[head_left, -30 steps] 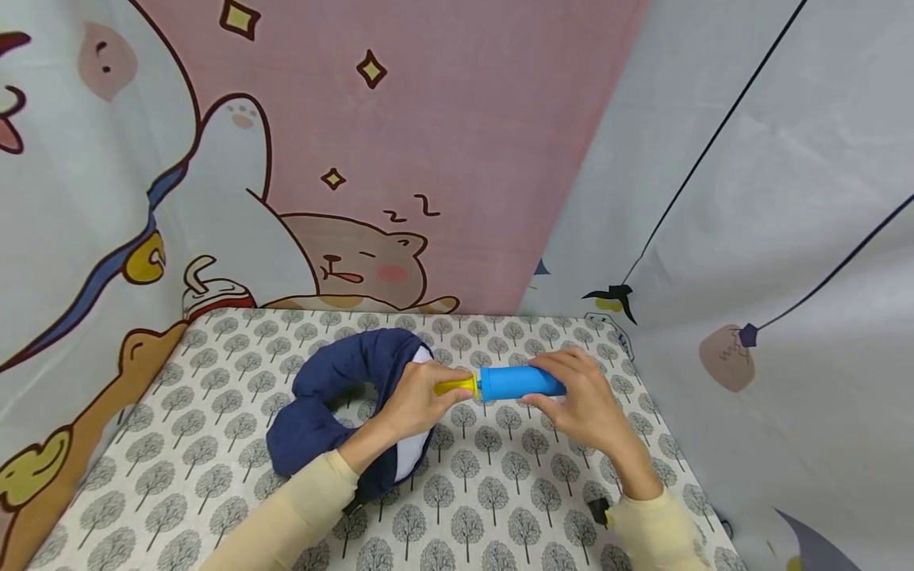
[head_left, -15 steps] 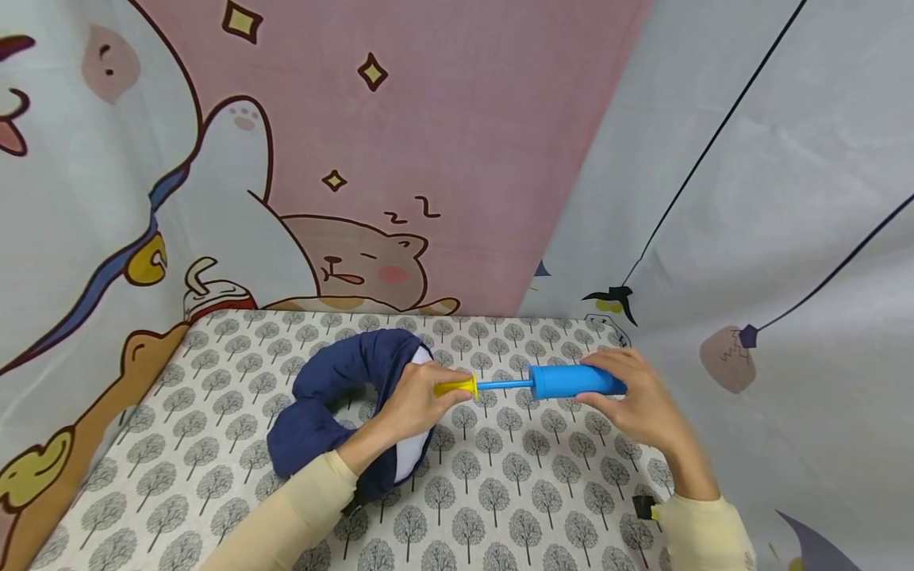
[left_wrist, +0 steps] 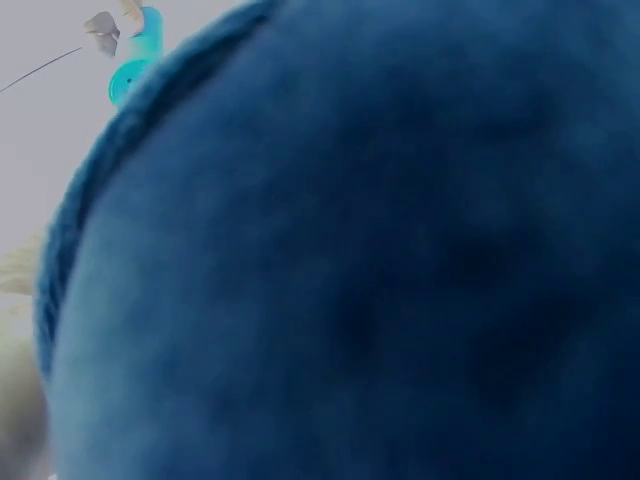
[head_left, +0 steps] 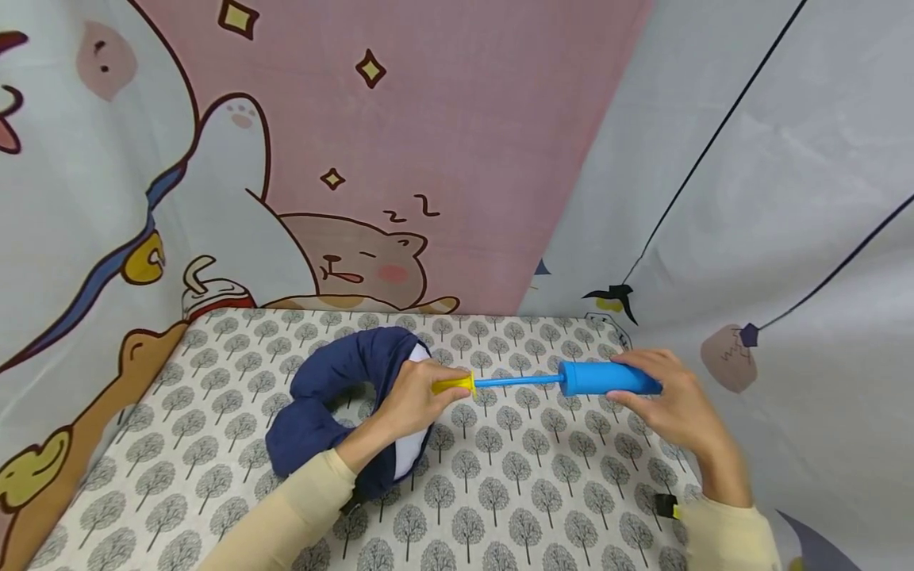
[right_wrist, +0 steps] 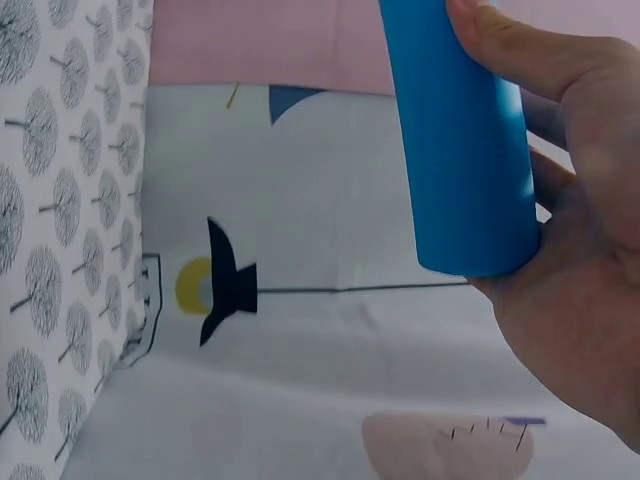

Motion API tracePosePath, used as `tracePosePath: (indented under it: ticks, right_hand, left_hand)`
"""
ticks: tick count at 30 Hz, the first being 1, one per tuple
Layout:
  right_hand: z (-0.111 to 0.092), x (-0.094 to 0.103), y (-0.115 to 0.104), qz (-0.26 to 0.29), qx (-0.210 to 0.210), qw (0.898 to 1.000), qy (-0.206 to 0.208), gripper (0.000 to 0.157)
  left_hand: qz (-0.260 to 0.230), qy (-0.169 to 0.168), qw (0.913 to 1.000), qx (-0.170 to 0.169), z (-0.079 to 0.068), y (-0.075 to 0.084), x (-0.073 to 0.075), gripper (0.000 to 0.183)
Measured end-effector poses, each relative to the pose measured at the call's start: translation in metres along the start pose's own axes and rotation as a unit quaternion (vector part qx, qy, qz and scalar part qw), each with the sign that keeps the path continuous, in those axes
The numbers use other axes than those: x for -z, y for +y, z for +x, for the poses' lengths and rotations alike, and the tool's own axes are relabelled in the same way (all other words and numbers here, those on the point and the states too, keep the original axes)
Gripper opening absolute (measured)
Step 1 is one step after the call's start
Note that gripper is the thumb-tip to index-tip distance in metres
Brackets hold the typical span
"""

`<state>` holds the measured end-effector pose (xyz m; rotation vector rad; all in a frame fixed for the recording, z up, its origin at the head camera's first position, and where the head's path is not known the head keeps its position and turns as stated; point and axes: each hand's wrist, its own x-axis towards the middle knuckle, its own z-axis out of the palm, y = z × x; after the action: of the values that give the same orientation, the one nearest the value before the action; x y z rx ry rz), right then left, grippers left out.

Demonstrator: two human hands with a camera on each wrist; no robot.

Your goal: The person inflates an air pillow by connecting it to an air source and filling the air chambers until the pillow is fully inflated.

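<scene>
A blue hand pump [head_left: 593, 378] stretches level between my two hands, its thin blue rod [head_left: 517, 381] drawn far out of the barrel. My left hand [head_left: 414, 400] pinches the yellow end piece [head_left: 451, 384] of that rod between thumb and fingers. Around the barrel curl the thumb and fingers of my right hand [head_left: 678, 404], also seen in the right wrist view gripping the blue cylinder [right_wrist: 465, 150]. A navy U-shaped neck pillow [head_left: 296, 436] lies below my left hand and forearm; blurred dark blue fabric [left_wrist: 330, 280] covers most of the left wrist view.
The table cover [head_left: 493, 492] has a grey tree print. Behind it rises a pink cartoon cloth wall [head_left: 485, 159], and a pale cloth wall [head_left: 807, 238] stands close on the right. A small black object [head_left: 667, 505] is beside my right sleeve.
My right hand has moved right with the pump's barrel, pulling it away from the yellow end piece, so much more rod shows. My left hand and the neck pillow have stayed nearly still.
</scene>
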<state>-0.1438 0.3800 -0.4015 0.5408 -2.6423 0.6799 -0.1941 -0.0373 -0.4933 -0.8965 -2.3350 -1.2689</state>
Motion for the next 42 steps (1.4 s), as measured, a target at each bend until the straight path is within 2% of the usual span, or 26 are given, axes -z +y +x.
tracePosePath:
  ticks: [3, 4, 6, 9, 13, 21, 26, 29, 35, 42]
  right_hand:
    - [0.004, -0.004, -0.008, -0.023, 0.027, 0.999, 0.013, 0.062]
    - [0.005, -0.006, -0.011, -0.029, 0.037, 0.999, 0.018, 0.062]
    - [0.008, -0.011, -0.016, -0.041, 0.059, 0.997, 0.026, 0.061]
    - [0.011, -0.021, -0.025, -0.037, 0.075, 0.996, 0.031, 0.059]
    - [0.015, -0.036, -0.036, -0.023, 0.083, 0.996, 0.033, 0.059]
    - [0.023, -0.061, -0.059, -0.019, 0.096, 0.994, 0.044, 0.058]
    - [0.028, -0.073, -0.074, -0.017, 0.104, 0.993, 0.054, 0.057]
    - [0.029, -0.079, -0.080, -0.022, 0.108, 0.992, 0.060, 0.057]
    - [0.027, -0.082, -0.080, -0.019, 0.094, 0.995, 0.043, 0.057]
    - [0.022, -0.065, -0.055, -0.008, 0.067, 0.998, 0.015, 0.058]
  left_hand:
    - [0.009, -0.005, 0.9999, 0.008, 0.000, -0.007, -0.003, 0.031]
    - [0.006, -0.006, 0.9999, 0.009, 0.000, -0.003, -0.001, 0.031]
    - [0.004, -0.006, 0.9999, 0.010, 0.000, -0.004, -0.002, 0.031]
    - [-0.007, 0.002, 0.9999, -0.007, 0.000, 0.003, 0.000, 0.031]
    - [-0.014, 0.008, 0.9995, -0.026, -0.001, 0.002, -0.001, 0.032]
    - [-0.014, 0.011, 0.9996, -0.023, -0.002, 0.003, -0.001, 0.031]
    - [-0.017, 0.010, 0.9998, -0.008, -0.002, -0.001, -0.002, 0.031]
    - [-0.021, 0.009, 0.9996, -0.015, -0.001, 0.002, 0.000, 0.032]
    - [-0.024, 0.004, 0.9989, -0.039, -0.001, 0.010, 0.003, 0.031]
    - [-0.024, -0.008, 0.9994, -0.024, -0.002, 0.012, 0.005, 0.030]
